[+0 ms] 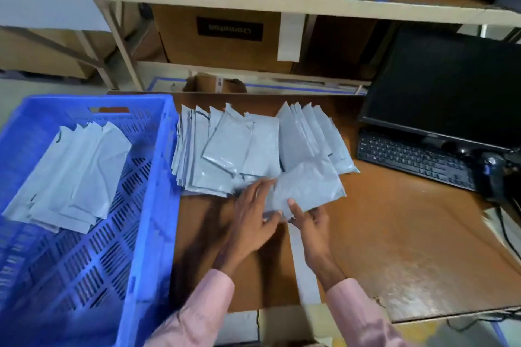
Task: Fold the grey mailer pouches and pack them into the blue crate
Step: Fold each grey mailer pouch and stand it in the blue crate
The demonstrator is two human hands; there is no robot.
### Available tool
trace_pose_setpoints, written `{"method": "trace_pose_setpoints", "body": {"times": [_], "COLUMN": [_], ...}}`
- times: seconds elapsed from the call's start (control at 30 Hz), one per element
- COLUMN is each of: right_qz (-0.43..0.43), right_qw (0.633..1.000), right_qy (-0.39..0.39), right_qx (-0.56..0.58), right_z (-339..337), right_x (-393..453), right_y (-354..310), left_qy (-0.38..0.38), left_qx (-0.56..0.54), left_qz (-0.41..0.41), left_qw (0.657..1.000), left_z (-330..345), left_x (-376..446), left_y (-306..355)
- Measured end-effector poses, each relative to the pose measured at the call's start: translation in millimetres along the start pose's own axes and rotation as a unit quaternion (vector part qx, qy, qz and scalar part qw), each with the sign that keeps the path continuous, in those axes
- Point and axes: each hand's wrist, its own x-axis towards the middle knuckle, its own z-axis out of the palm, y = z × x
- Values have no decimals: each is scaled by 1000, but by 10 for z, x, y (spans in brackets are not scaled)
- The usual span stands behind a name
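On the left stands the blue crate. A few folded grey pouches already lie inside it, leaning against its far-left side. Just right of the crate, on the brown table, a big pile of grey pouches is spread out like a fan. Near that pile, in the middle, two hands work on one pouch.

The left hand lies flat, fingers long and a bit spread, pressing down on the left part of the pouch. The right hand holds the near edge, thumb on top and fingers curled under it. I think the person is folding this pouch now; the picture is blurry there, so I cannot tell how far the fold has gone.

Next, the pouch has to be pressed flat, then carried left and laid with the others in the crate.

On the far right sit a dark screen and a keyboard.
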Motion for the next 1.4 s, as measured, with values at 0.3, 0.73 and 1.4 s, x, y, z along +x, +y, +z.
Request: {"method": "trace_pose_setpoints", "body": {"times": [0.3, 0.73, 1.4], "right_qz": [226, -273, -257], "right_qw": [959, 729, 731], "right_qy": [-31, -109, -125], "right_qx": [-166, -618, -620], "right_z": [-749, -913, -868], "right_x": [-242, 317, 409], "right_y": [403, 747, 898], "left_qy": [-99, -63, -83], "left_qx": [200, 228, 268], "left_qz": [8, -42, -45], "left_qw": [975, 971, 959], "left_z": [399, 645, 821], "left_x": [-639, -421, -376], "left_y": [-103, 54, -79]}}
